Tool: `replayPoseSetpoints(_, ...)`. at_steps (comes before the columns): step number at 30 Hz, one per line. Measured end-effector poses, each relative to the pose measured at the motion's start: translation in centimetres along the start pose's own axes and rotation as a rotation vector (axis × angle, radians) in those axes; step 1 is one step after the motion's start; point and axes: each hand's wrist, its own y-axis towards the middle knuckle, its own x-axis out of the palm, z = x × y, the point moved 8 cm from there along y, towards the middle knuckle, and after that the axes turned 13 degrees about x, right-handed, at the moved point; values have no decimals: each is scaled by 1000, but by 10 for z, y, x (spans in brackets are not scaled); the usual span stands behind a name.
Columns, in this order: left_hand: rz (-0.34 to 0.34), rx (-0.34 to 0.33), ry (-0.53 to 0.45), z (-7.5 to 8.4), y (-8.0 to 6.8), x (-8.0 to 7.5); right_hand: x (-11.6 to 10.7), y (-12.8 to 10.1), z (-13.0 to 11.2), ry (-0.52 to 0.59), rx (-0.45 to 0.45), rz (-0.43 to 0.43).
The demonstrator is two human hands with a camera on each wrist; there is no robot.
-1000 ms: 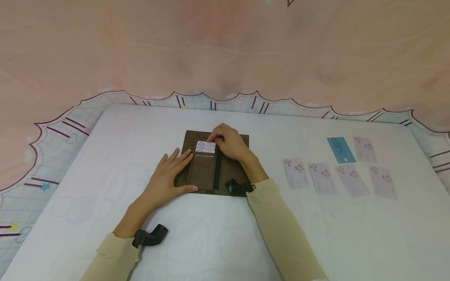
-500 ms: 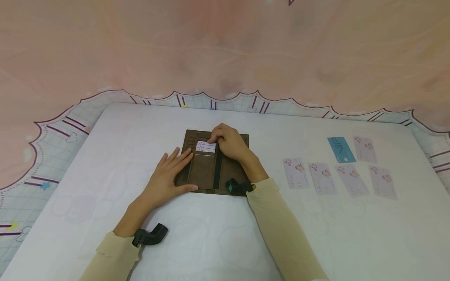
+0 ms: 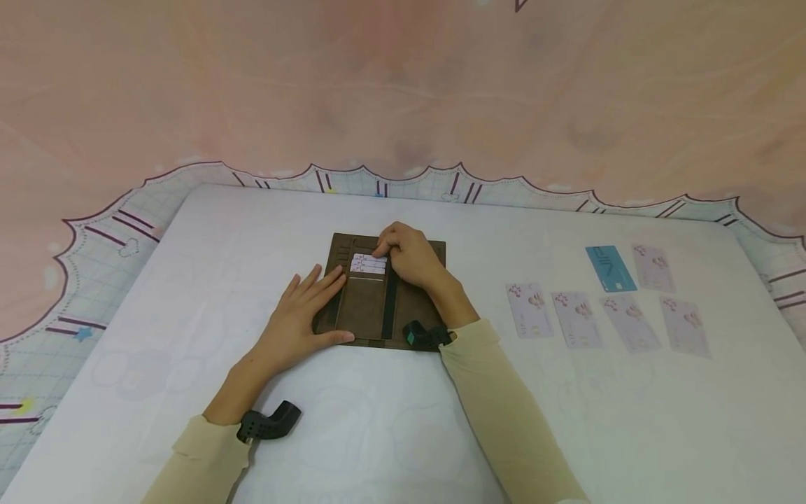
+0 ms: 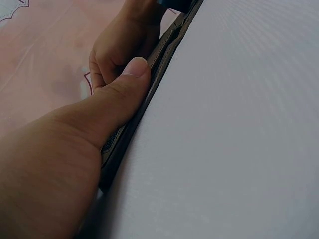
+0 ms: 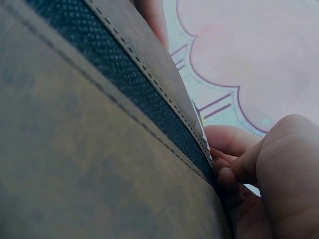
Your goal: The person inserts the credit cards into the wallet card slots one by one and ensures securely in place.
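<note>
Centrally placed: brown wallet [image 3: 362, 308], spread open beneath two hands

Lying flat on the white tabletop [image 3: 252, 238], mid-view from the head camera, leather-look and stitched along its seams. Crossed from far to near by a dark woven strip [image 3: 388, 308], with a column of pockets just left of it. Tucked into the upper pockets of that column: white cards [image 3: 367, 264] with reddish print, overlapping in steps, only narrow bands showing.

Over the far part of the wallet, right hand [image 3: 412, 255], fingers curled, index finger and thumb at the far right corner of the tucked cards. Cannot tell pinching from mere pressing, with contact mostly hidden even in the right wrist view.

Across the wallet's left side, left hand [image 3: 301, 315], open, fingers spread. Thumb resting on the near edge, plain in the left wrist view.

On each wrist, a black camera: left camera [image 3: 271, 423] above the tabletop, right camera [image 3: 428, 334] in front of the wallet's near right part. Behind these, beige sleeves [image 3: 504, 399].

Off to the right, well apart from the wallet, two rows of loose cards. Farther row: blue card [image 3: 611, 269] just beside a pale pink card [image 3: 653, 267]. Nearer row: four matching pink cards [image 3: 576, 320], side by side.

Beyond the far table edge, scalloped border [image 3: 441, 185], then peach-coloured cloth [image 3: 403, 91].
</note>
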Motion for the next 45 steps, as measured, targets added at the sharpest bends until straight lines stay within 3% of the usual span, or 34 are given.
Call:
replayPoseSetpoints(6, 2, -8, 0, 1, -1, -1, -1, -2, -7, -75, 8, -14)
replayPoseSetpoints(12, -3, -11, -8, 2, -1, 1, -18, -14, -22, -178, -34, 19)
replayPoseSetpoints(18, -2, 4, 4, 2, -1, 2, -61, -30, -23, -132, -64, 62)
replayPoseSetpoints(26, -4, 3, 11, -3, -1, -2, -123, -53, -9, -125, -76, 184)
replayPoseSetpoints(34, -8, 1, 4, -1, -1, -1, -182, -87, 41, -134, 5, 302)
replayPoseSetpoints(38, -3, 6, 7, 0, 0, -1, -213, -109, 76, -154, 124, 364)
replayPoseSetpoints(45, -2, 4, 8, 0, -1, 0, -242, -142, 131, -166, 338, 369)
